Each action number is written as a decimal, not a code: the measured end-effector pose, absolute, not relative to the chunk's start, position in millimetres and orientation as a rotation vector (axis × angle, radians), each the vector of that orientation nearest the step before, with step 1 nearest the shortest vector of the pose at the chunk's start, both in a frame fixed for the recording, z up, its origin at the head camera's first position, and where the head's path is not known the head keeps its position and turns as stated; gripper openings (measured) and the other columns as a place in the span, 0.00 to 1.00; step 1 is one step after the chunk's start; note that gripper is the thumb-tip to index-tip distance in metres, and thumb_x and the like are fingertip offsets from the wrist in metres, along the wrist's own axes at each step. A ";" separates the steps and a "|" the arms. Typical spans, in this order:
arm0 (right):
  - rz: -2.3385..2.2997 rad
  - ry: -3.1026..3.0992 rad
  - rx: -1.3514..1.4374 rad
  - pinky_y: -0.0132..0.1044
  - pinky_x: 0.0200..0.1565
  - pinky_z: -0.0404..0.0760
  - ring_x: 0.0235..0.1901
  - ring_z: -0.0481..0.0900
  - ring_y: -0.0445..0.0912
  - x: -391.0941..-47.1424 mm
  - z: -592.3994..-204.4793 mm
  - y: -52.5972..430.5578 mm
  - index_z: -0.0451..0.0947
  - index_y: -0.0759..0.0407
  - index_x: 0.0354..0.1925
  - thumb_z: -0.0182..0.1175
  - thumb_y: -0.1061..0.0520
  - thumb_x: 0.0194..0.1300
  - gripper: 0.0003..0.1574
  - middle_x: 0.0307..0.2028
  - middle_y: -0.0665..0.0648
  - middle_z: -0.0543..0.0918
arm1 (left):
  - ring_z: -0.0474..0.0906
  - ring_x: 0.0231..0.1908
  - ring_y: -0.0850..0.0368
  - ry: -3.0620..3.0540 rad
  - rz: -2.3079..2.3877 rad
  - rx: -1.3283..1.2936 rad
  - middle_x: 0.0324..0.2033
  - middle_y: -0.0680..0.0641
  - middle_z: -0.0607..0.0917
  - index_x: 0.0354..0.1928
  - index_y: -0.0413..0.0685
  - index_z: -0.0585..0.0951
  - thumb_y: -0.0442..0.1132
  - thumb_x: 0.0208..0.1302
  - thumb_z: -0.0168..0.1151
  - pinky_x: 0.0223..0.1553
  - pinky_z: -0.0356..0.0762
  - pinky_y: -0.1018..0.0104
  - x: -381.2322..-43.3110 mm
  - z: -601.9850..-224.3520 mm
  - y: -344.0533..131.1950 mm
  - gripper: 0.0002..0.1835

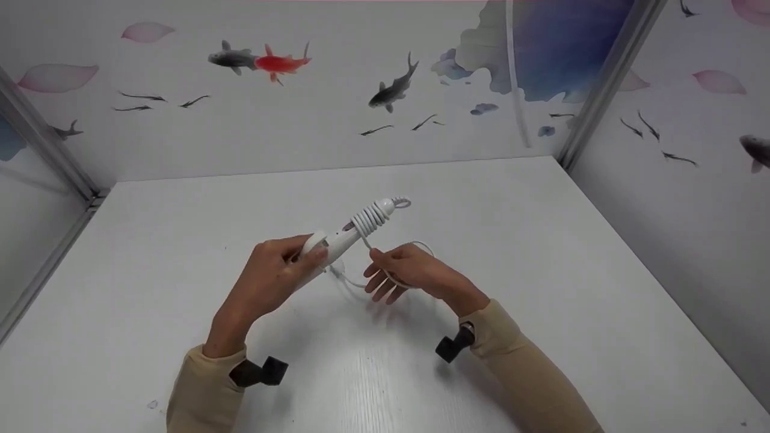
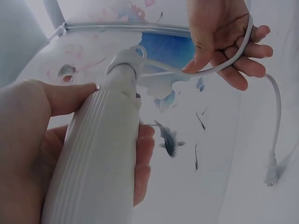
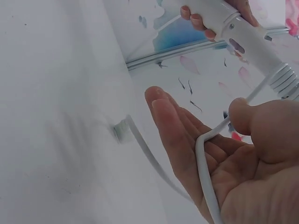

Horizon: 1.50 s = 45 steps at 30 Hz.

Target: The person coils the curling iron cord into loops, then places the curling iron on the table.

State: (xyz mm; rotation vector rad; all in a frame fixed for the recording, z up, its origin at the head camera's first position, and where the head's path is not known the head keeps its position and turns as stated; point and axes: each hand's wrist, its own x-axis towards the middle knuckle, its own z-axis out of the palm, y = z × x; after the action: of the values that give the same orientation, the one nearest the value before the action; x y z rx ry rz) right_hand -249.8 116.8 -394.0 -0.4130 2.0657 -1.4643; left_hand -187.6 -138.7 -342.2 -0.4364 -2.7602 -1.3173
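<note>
The left hand (image 1: 274, 278) curls around a white wand-shaped appliance (image 1: 349, 231) above the white table (image 1: 541, 240). Just right of the appliance, the right hand (image 1: 406, 270) pinches its white cord (image 3: 205, 177) between thumb and fingers

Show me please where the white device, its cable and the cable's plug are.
white device (image 1: 337, 242), head view, middle of its body.
cable (image 3: 205, 179), right wrist view, stretch across the palm.
plug (image 2: 270, 173), left wrist view, cable's free end.

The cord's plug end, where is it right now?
In the head view the plug lies on the table between the hands, just below the white device in the left hand. The cord runs through the right hand.
</note>
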 end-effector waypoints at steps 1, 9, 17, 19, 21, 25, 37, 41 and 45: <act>-1.471 2.073 -0.412 0.42 0.41 0.87 0.37 0.90 0.50 -249.9 -393.3 116.8 0.80 0.70 0.53 0.48 0.40 0.78 0.34 0.41 0.61 0.90 | 0.81 0.42 0.50 -2.769 -1.321 -0.474 0.46 0.42 0.87 0.58 0.46 0.83 0.52 0.73 0.58 0.43 0.78 0.58 -186.9 -342.1 -139.5 0.22; -1.492 2.285 -0.445 0.41 0.31 0.86 0.24 0.87 0.45 -256.7 -391.1 119.1 0.86 0.58 0.47 0.63 0.59 0.69 0.10 0.31 0.62 0.89 | 0.79 0.36 0.56 -2.825 -1.303 -0.845 0.38 0.47 0.88 0.49 0.50 0.87 0.49 0.71 0.60 0.40 0.77 0.62 -184.9 -341.4 -143.3 0.14; -1.390 2.533 -0.499 0.30 0.28 0.74 0.25 0.74 0.40 -254.9 -382.9 124.8 0.87 0.64 0.33 0.70 0.59 0.61 0.07 0.28 0.53 0.86 | 0.77 0.31 0.60 -2.886 -1.307 -0.982 0.29 0.53 0.84 0.39 0.54 0.87 0.47 0.70 0.62 0.36 0.76 0.68 -183.7 -342.5 -145.3 0.09; -1.442 2.500 -0.546 0.32 0.34 0.76 0.30 0.76 0.42 -256.6 -383.0 125.4 0.88 0.63 0.36 0.70 0.57 0.62 0.09 0.30 0.52 0.86 | 0.77 0.31 0.60 -2.904 -1.303 -0.985 0.29 0.53 0.84 0.38 0.53 0.86 0.47 0.70 0.62 0.36 0.76 0.68 -183.8 -343.1 -144.6 0.09; -1.489 2.476 -0.576 0.32 0.37 0.77 0.32 0.78 0.41 -258.6 -383.7 126.9 0.88 0.61 0.40 0.69 0.56 0.63 0.10 0.31 0.52 0.86 | 0.77 0.30 0.60 -2.923 -1.287 -0.974 0.29 0.53 0.84 0.39 0.53 0.86 0.47 0.70 0.61 0.35 0.76 0.67 -184.2 -343.9 -143.7 0.09; -1.514 2.477 -0.613 0.31 0.33 0.75 0.27 0.76 0.41 -261.7 -384.0 131.0 0.88 0.60 0.44 0.67 0.56 0.66 0.11 0.29 0.50 0.85 | 0.76 0.30 0.60 -2.962 -1.245 -0.931 0.28 0.53 0.84 0.38 0.53 0.86 0.46 0.70 0.61 0.35 0.75 0.66 -184.6 -345.5 -141.7 0.08; -1.585 2.421 -0.792 0.30 0.29 0.71 0.23 0.69 0.41 -267.1 -382.4 133.5 0.86 0.65 0.43 0.63 0.56 0.69 0.12 0.28 0.50 0.82 | 0.77 0.31 0.60 -3.033 -1.143 -0.798 0.32 0.53 0.86 0.47 0.54 0.87 0.48 0.69 0.62 0.36 0.75 0.63 -185.4 -347.6 -138.5 0.12; -1.565 2.442 -0.794 0.31 0.31 0.73 0.27 0.73 0.41 -269.8 -379.0 136.3 0.87 0.63 0.45 0.63 0.57 0.69 0.12 0.28 0.46 0.83 | 0.75 0.30 0.59 -3.035 -1.140 -0.760 0.32 0.53 0.86 0.46 0.54 0.87 0.49 0.69 0.62 0.35 0.73 0.63 -186.0 -347.5 -137.8 0.12; -1.543 2.454 -0.825 0.33 0.38 0.75 0.32 0.75 0.43 -273.9 -375.2 141.4 0.87 0.63 0.46 0.63 0.57 0.69 0.12 0.29 0.48 0.83 | 0.76 0.31 0.59 -3.040 -1.112 -0.701 0.33 0.53 0.87 0.46 0.54 0.87 0.50 0.69 0.62 0.36 0.73 0.62 -186.8 -346.3 -136.1 0.12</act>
State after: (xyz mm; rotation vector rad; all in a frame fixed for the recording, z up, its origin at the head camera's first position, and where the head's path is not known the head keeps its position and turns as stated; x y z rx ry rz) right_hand -273.9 141.4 -375.2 -0.8245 2.4542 -1.5428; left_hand -186.8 -136.1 -346.3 -0.7010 -3.0399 -1.1117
